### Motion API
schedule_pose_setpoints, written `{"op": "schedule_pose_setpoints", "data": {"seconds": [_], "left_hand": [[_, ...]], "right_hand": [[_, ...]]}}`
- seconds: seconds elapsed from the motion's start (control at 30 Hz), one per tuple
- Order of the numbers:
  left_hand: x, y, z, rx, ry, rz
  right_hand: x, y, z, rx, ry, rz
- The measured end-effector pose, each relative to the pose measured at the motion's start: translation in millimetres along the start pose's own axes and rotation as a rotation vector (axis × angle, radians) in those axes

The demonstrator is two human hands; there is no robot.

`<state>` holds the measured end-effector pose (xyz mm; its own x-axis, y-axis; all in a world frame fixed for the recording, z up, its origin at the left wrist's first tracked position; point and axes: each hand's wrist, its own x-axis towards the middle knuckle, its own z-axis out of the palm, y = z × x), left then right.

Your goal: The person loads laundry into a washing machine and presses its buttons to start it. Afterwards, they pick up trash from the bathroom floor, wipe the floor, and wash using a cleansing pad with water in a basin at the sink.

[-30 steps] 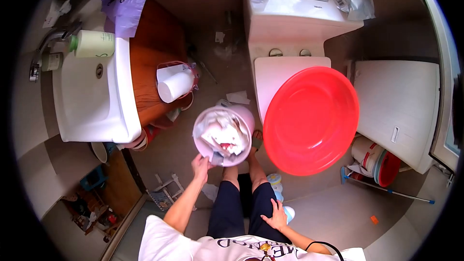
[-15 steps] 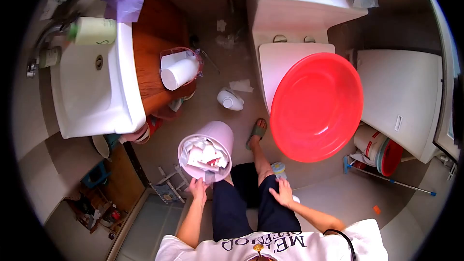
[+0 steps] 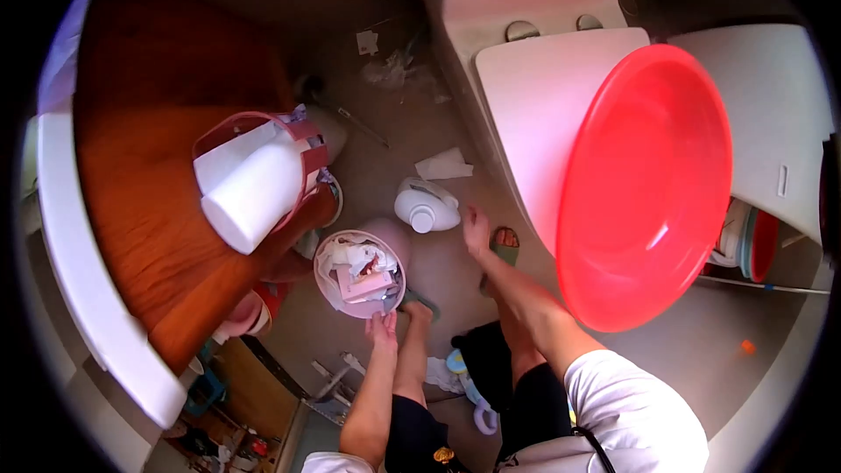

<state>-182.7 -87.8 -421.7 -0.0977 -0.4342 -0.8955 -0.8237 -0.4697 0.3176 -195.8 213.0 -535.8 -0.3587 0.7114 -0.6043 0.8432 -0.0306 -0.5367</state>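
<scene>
My left hand point(image 3: 383, 331) grips the near rim of a pink trash bin point(image 3: 399, 250), which holds crumpled tissues and a pink box point(image 3: 365, 286). The bin is on or just above the floor. My right hand point(image 3: 476, 232) reaches low, its fingers loosely extended and nothing visible in them. Just left of it, a white plastic bottle point(image 3: 422, 207) lies on the floor, apart from the fingers. Beyond the bottle is a flat piece of white paper point(image 3: 444, 165).
A large red basin point(image 3: 648, 193) rests against the toilet lid point(image 3: 547, 105) on the right. At left, a basket point(image 3: 317, 159) with a white roll-shaped item point(image 3: 250, 201) stands by the wooden cabinet point(image 3: 158, 175). Litter point(image 3: 392, 70) lies farther back on the floor.
My view has lowered and moved forward. My right hand has left my knee and reached down beside the bottle. My left hand has carried the bin forward, closer to the bottle.
</scene>
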Motion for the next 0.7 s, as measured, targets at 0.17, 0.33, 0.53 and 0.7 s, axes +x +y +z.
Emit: {"op": "schedule_pose_setpoints", "data": {"seconds": [0.17, 0.33, 0.53, 0.7], "left_hand": [[14, -19, -2, 0.041, -0.111, -0.059], [-19, -33, 34, 0.052, -0.227, -0.415], [-37, -26, 77, -0.217, -0.226, -0.789], [-59, -22, 91, -0.131, -0.413, -0.790]], "right_hand": [[92, 0, 55, 0.062, -0.106, -0.169], [128, -2, 98, -0.407, -0.203, -0.273], [154, -13, 104, -0.532, -0.290, -0.149], [148, -39, 82, -0.223, -0.171, -0.360]]}}
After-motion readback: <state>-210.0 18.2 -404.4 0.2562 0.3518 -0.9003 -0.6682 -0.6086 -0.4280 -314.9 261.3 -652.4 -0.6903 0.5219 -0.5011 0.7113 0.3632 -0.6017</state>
